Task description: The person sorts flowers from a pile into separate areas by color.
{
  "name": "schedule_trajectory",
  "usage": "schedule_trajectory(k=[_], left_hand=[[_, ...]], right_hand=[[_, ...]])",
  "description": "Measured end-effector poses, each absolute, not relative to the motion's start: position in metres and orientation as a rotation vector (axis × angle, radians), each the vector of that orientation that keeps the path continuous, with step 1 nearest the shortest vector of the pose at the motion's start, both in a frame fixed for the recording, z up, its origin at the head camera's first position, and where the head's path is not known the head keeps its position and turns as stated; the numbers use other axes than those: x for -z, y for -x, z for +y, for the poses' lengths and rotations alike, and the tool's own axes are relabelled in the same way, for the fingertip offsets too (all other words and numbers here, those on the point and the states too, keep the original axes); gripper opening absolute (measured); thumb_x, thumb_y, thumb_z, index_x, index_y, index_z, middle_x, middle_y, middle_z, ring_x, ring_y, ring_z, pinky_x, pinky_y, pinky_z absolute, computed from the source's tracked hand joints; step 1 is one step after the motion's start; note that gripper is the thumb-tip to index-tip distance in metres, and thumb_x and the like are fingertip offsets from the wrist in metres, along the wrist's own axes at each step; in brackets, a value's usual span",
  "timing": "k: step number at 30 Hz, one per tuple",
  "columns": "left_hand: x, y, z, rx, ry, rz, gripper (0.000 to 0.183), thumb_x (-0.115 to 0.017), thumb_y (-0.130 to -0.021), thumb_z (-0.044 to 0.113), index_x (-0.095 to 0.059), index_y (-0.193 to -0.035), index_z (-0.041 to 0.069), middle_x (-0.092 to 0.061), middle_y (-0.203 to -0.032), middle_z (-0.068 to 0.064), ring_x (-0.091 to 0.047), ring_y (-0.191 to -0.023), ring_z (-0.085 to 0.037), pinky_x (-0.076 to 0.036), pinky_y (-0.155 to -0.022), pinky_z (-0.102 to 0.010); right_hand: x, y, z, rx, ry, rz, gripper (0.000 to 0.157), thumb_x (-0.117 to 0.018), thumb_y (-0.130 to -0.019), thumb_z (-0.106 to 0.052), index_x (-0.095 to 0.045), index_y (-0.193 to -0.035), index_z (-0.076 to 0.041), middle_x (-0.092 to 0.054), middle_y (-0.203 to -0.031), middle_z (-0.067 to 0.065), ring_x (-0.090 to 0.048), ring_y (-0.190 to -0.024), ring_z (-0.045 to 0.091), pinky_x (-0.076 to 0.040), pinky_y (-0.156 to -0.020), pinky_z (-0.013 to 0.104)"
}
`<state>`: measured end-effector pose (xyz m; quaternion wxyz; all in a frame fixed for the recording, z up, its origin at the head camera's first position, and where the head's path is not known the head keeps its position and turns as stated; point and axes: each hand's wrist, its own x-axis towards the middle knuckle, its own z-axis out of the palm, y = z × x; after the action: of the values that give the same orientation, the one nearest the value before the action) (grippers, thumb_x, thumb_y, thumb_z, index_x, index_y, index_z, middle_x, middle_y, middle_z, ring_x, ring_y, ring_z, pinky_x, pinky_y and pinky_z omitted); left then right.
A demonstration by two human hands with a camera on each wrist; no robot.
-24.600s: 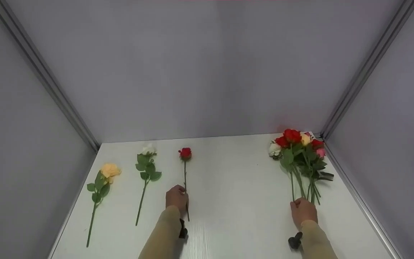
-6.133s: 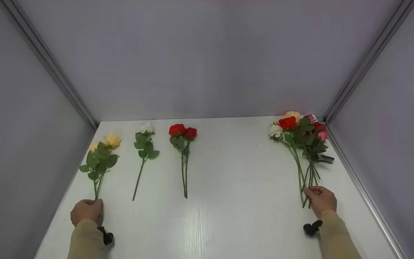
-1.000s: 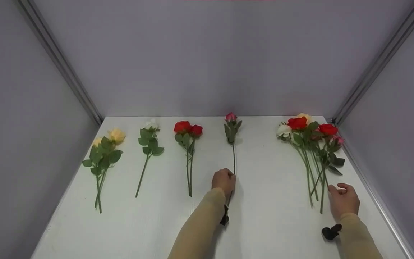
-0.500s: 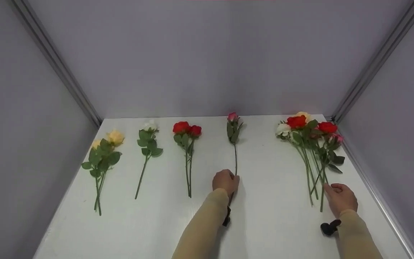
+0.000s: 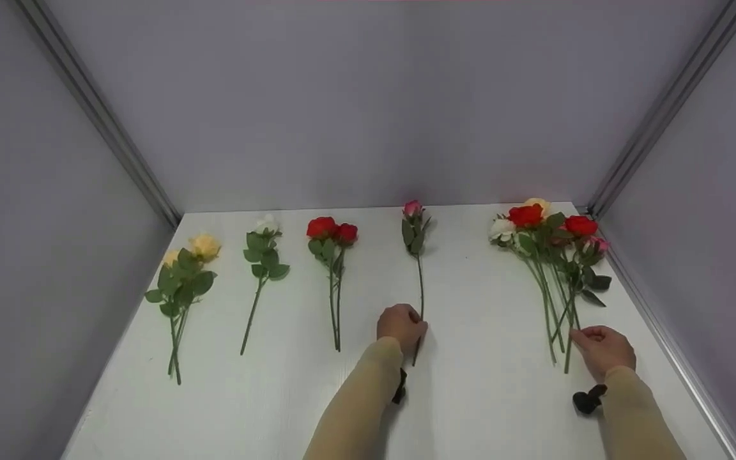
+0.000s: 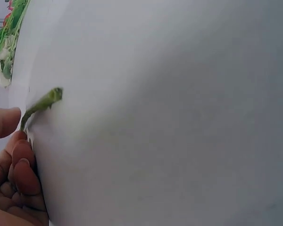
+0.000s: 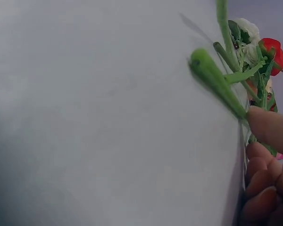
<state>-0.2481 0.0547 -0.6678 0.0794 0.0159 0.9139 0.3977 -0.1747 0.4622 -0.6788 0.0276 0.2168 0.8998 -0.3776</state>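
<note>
I've got the left hand [image 5: 400,326] right of the middle of the white table [image 5: 483,390], pinching the single pink rose [image 5: 414,235] low on its stem. The thumb and index fingertip sit either side of it; the other fingers are curled in. Bloom is close to the far edge, stem runs toward the near edge. In the left wrist view the cut end [image 6: 49,99] sticks out past the fingertips; I can't tell if it touches the table.

Right hand [image 5: 604,348] is near the right edge, thumb and index fingertip gripping one green stem [image 7: 217,82] of the mixed bunch [image 5: 554,222]. I can't tell which bloom that stem carries. Bunch lies toward the far right corner: white, red, yellow and pink heads near the far edge, stems crossing and pointing at the near edge.

Left side, all laid with heads toward the far edge: two yellow roses [image 5: 179,281] with crossed stems by the left edge, then one white rose [image 5: 269,257], then two red roses [image 5: 322,228] side by side. Each group sits apart from the next, and the pink rose is apart from the reds.

I see tan sleeves [image 5: 352,402] on both arms, a black device [image 5: 588,400] at each wrist. Grey panel [image 5: 368,115] stands behind the far edge.
</note>
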Motion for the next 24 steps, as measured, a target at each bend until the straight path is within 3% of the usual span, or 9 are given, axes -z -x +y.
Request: schedule_trajectory(k=[9, 16, 20, 24], left_hand=[[0.666, 0.248, 0.056, -1.179, -0.062, 2.731, 0.01, -0.075, -0.083, 0.022, -0.067, -0.078, 0.017, -0.06, -0.074, 0.008, -0.056, -0.073, -0.012, -0.049, -0.07, -0.033], [0.667, 0.248, 0.056, -1.178, -0.071, 2.738, 0.011, -0.075, -0.083, 0.022, -0.067, -0.079, 0.017, -0.061, -0.074, 0.007, -0.056, -0.073, -0.012, -0.049, -0.07, -0.033], [0.666, 0.247, 0.056, -1.176, -0.061, 2.732, 0.01, -0.075, -0.083, 0.022, -0.067, -0.079, 0.017, -0.061, -0.074, 0.007, -0.057, -0.073, -0.012, -0.049, -0.07, -0.033], [0.666, 0.247, 0.056, -1.178, -0.068, 2.739, 0.01, -0.075, -0.083, 0.022, -0.067, -0.078, 0.017, -0.06, -0.073, 0.008, -0.056, -0.072, -0.012, -0.049, -0.069, -0.033]], right_hand=[[0.677, 0.172, 0.463, 1.126, -0.658, 2.789, 0.061, -0.048, -0.095, -0.053, -0.059, -0.12, 0.001, -0.062, -0.112, 0.019, -0.057, -0.097, 0.032, -0.044, -0.078, 0.045], [0.673, 0.172, 0.466, 1.177, -0.61, 2.719, 0.065, -0.037, -0.099, -0.05, -0.047, -0.133, 0.005, -0.049, -0.13, 0.027, -0.047, -0.115, 0.042, -0.037, -0.094, 0.055], [0.669, 0.172, 0.47, 1.271, -0.564, 2.646, 0.063, -0.034, -0.101, -0.047, -0.043, -0.133, 0.007, -0.056, -0.114, 0.023, -0.053, -0.101, 0.033, -0.043, -0.085, 0.046], [0.667, 0.171, 0.472, 1.333, -0.515, 2.611, 0.054, -0.037, -0.102, -0.042, -0.046, -0.126, 0.005, -0.056, -0.086, 0.007, -0.052, -0.077, 0.017, -0.045, -0.069, 0.032]])
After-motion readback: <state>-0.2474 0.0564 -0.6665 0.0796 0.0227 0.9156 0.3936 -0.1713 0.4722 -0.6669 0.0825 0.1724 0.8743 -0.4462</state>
